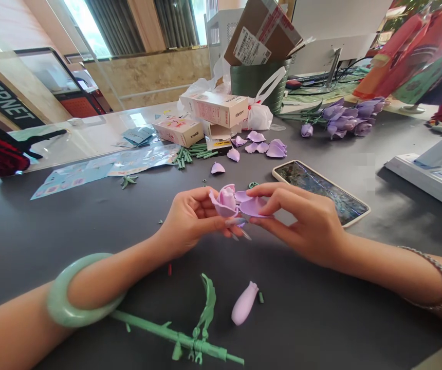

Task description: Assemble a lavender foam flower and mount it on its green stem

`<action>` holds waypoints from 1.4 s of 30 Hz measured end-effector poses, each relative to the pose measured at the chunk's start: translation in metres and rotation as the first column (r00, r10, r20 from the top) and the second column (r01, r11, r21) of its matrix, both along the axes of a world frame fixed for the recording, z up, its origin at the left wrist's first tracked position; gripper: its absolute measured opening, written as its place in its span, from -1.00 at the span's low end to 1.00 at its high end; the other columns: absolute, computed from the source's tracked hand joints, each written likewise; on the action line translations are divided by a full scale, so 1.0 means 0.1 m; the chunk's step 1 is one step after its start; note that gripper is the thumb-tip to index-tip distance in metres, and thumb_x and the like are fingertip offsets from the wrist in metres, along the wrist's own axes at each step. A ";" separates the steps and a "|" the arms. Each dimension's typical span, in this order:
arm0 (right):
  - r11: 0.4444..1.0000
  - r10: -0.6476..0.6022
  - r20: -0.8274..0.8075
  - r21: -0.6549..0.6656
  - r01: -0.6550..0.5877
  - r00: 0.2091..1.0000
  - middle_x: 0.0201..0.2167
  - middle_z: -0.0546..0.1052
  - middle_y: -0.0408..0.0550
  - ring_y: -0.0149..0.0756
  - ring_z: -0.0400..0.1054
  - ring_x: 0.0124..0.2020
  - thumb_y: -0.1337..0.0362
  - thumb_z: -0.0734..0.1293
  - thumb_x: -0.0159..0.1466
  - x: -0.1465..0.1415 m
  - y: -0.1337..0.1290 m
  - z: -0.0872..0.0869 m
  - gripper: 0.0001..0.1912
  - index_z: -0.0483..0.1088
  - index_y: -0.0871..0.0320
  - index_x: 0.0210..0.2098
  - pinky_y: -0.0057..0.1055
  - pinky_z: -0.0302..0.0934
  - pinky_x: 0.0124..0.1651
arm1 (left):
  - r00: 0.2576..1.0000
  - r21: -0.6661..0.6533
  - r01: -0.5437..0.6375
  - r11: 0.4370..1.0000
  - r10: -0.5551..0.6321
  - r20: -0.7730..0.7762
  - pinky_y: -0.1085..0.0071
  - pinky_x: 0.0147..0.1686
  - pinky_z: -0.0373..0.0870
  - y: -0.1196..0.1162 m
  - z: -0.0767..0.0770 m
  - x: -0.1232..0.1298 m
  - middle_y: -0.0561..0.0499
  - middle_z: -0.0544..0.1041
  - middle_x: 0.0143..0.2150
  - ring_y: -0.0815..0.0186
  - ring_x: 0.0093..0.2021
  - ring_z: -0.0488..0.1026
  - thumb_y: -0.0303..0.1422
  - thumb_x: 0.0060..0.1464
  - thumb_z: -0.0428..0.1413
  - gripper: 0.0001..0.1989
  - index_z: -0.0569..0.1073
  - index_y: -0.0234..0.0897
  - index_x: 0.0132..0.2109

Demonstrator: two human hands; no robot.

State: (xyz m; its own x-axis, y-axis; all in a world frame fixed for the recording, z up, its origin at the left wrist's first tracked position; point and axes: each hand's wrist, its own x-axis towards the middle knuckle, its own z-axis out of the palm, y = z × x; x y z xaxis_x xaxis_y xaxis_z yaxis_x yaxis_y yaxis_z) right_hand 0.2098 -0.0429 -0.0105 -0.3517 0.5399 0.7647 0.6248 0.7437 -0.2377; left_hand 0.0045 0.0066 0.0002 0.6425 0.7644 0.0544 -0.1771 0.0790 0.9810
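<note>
My left hand [194,216] is closed around a partly built light purple toy rose [225,200], with its cupped petals turned up. Against its right side, my right hand [298,216] pinches a loose purple petal piece [254,206] between thumb and fingers. The two pieces meet or nearly meet; fingers hide the join. Below the hands lies a smooth pale purple bud [244,303] beside a short green peg [261,297]. A green plastic stem [155,329] with a leaf lies partly beneath my left wrist.
Loose petals [277,148] and green stem pieces [184,158] lie beyond my hands, near small boxes [217,108]. A phone [321,190] rests by my right hand. Finished purple flowers [346,118] lie at the back right, near a green bin [257,82].
</note>
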 end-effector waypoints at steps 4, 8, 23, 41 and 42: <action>0.999 0.018 0.051 0.026 -0.020 0.999 -0.29 0.55 -0.07 -0.39 0.47 -0.21 0.40 0.28 0.34 -0.02 -0.04 0.00 -0.85 0.25 0.12 -0.36 -0.55 0.34 -0.19 | 1.000 -0.013 0.009 1.000 -0.009 0.022 0.60 -0.47 0.51 0.00 -0.02 0.00 0.07 0.60 -0.47 0.34 -0.46 0.60 -0.47 -0.14 0.38 -0.75 0.43 -0.37 -0.36; 0.996 0.068 0.066 0.046 -0.071 0.995 -0.24 0.54 -0.07 -0.43 0.45 -0.19 0.39 0.29 0.34 -0.02 -0.03 0.00 -0.95 0.33 0.15 -0.27 -0.59 0.33 -0.15 | 0.999 -0.019 0.026 0.999 -0.025 0.040 0.60 -0.45 0.50 0.02 -0.03 -0.01 0.06 0.61 -0.46 0.36 -0.45 0.59 -0.49 -0.12 0.37 -0.79 0.47 -0.39 -0.37; 0.968 0.246 0.128 0.027 -0.251 0.961 -0.26 0.53 0.04 -0.46 0.42 -0.25 0.42 0.23 0.38 0.04 -0.06 0.09 -0.85 0.43 0.29 -0.14 -0.60 0.32 -0.13 | 0.978 -0.168 0.208 0.964 -0.205 0.037 0.59 -0.54 0.46 0.07 0.03 -0.03 0.00 0.59 -0.53 0.36 -0.54 0.55 -0.42 -0.23 0.41 -0.74 0.51 -0.43 -0.39; 0.975 0.165 0.225 0.110 -0.193 0.960 -0.25 0.52 0.05 -0.42 0.41 -0.25 0.40 0.20 0.41 0.05 -0.07 0.10 -0.83 0.42 0.28 -0.13 -0.55 0.32 -0.14 | 0.985 -0.193 0.174 0.966 -0.174 0.014 0.60 -0.57 0.45 0.06 0.03 -0.02 0.02 0.58 -0.55 0.37 -0.58 0.54 -0.51 -0.25 0.37 -0.75 0.49 -0.43 -0.37; 0.975 0.167 0.219 0.109 -0.195 0.961 -0.25 0.52 0.06 -0.42 0.41 -0.24 0.40 0.20 0.41 0.05 -0.06 0.09 -0.83 0.42 0.29 -0.12 -0.55 0.33 -0.13 | 0.986 -0.191 0.168 0.967 -0.169 0.011 0.60 -0.57 0.45 0.06 0.03 -0.02 0.02 0.57 -0.55 0.36 -0.58 0.54 -0.51 -0.26 0.38 -0.75 0.49 -0.42 -0.38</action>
